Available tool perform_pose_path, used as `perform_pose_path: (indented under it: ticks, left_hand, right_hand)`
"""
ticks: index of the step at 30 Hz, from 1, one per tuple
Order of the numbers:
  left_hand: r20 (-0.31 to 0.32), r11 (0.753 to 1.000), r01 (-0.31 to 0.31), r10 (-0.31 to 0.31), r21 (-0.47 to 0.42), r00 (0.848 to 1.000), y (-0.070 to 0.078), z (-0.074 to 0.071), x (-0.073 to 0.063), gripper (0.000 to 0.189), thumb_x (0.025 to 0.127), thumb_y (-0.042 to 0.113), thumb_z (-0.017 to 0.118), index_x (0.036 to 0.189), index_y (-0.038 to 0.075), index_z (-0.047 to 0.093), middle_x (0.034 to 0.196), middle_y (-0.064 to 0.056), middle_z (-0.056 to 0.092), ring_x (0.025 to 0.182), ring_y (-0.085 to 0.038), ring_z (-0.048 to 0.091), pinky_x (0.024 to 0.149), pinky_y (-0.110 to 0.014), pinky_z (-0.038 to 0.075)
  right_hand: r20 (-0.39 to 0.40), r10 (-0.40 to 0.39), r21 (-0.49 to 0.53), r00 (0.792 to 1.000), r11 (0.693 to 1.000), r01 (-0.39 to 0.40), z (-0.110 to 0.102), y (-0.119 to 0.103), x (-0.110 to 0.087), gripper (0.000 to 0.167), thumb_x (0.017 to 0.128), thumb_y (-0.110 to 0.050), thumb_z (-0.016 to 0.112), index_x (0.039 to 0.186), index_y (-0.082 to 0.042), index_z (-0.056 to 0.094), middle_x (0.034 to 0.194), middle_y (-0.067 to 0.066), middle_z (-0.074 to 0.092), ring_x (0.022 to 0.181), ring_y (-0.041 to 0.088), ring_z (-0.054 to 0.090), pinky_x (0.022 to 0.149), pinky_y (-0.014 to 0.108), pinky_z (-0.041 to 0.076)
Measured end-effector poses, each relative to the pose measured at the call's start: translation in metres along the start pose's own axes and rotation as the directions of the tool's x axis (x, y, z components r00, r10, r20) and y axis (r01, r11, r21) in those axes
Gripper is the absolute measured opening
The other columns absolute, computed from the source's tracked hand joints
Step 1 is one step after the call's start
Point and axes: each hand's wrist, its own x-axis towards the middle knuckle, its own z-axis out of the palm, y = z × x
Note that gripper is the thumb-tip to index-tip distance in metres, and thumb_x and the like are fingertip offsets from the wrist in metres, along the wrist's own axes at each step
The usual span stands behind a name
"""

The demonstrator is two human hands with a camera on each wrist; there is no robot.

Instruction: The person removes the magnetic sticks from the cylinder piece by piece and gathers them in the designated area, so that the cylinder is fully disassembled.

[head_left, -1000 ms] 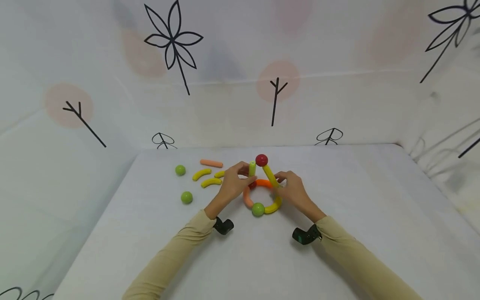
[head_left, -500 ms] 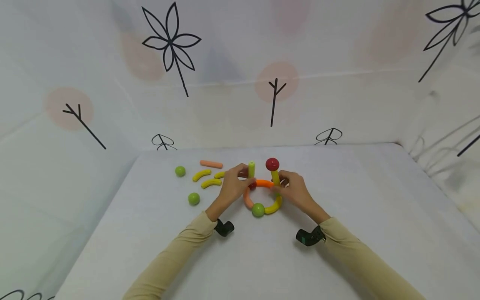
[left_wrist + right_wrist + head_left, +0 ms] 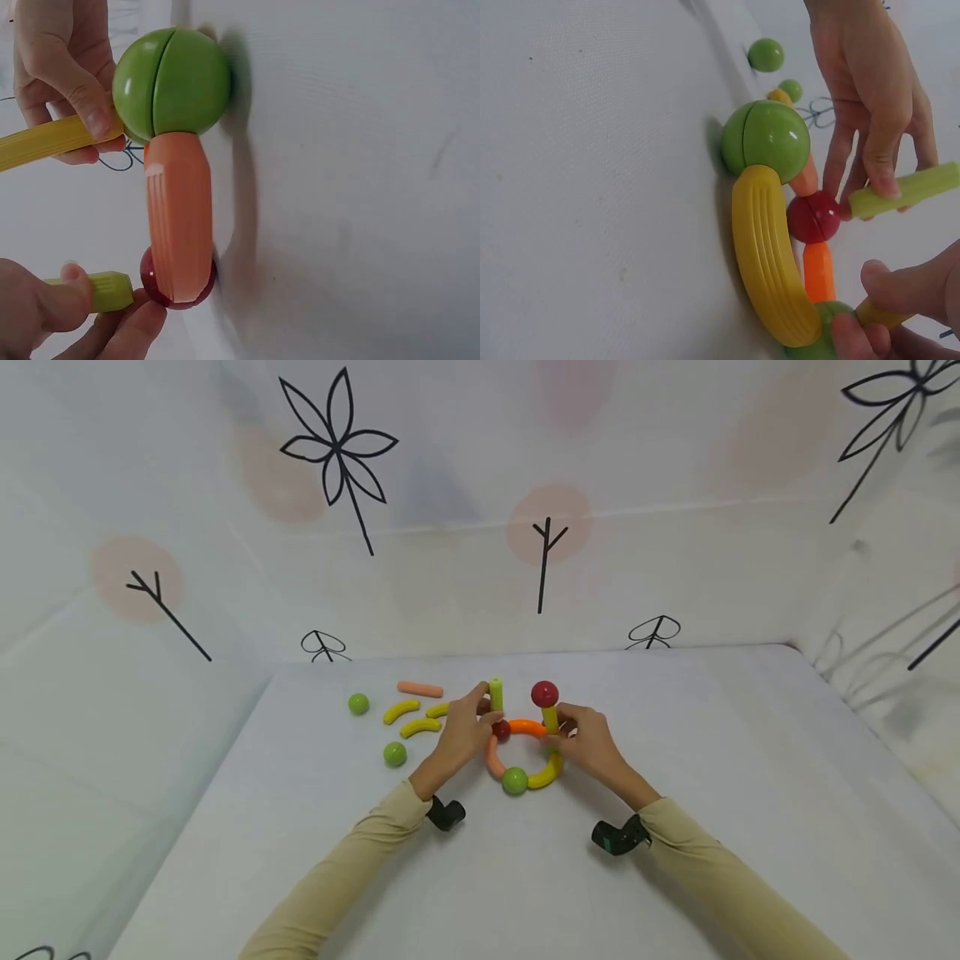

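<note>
A ring of curved rods and balls lies on the table: a salmon rod [image 3: 180, 217], an orange rod [image 3: 527, 726], a yellow curved rod [image 3: 765, 247], a front green ball [image 3: 515, 781], a red ball [image 3: 814, 217] and a right green ball [image 3: 823, 349]. My left hand [image 3: 462, 728] pinches a light green rod [image 3: 496, 693] upright over the ring's red ball, fingertips right at that ball. My right hand [image 3: 594, 742] pinches a yellow rod [image 3: 56, 142] upright at the right green ball. On its top sits another red ball [image 3: 545, 694].
Left of the ring lie a straight salmon rod [image 3: 420, 689], several yellow curved rods [image 3: 420, 727] and two loose green balls, one farther back [image 3: 358, 703], the other green ball [image 3: 395, 754] nearer. White fabric walls [image 3: 450, 585] stand behind and beside the white table [image 3: 517, 877].
The right hand's yellow rod has tipped from leaning left to upright, its red ball moving right. The nearer loose green ball has rolled right. The left hand's light green rod has shifted slightly left.
</note>
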Motion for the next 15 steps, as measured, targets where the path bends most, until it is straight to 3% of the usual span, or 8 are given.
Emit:
perform_pose_path:
  ticks: [7,15]
  left_hand:
    - [-0.064,0.992,-0.012,0.004,-0.129,0.998,0.001,-0.022,-0.001,0.023,0.089,0.015,0.066,0.109,0.008,0.056,0.099,-0.01,0.065,0.093,-0.025,0.064,0.073,-0.033,0.055]
    - [-0.118,0.984,0.015,-0.037,-0.177,0.992,-0.014,-0.065,-0.012,0.025,0.085,0.016,0.072,0.106,0.004,0.065,0.1,-0.009,0.066,0.098,-0.022,0.062,0.087,-0.038,0.05]
  right_hand:
    - [0.028,0.0,-0.005,1.0,1.0,0.0,0.001,0.0,0.0,0.02,0.079,-0.01,0.074,0.095,-0.003,0.064,0.092,0.011,0.065,0.08,0.024,0.056,0.068,0.031,0.051]
    - [0.043,-0.011,0.005,0.999,1.0,0.011,-0.003,0.003,-0.002,0.022,0.082,-0.013,0.072,0.099,-0.002,0.064,0.096,0.01,0.064,0.082,0.024,0.056,0.068,0.031,0.049]
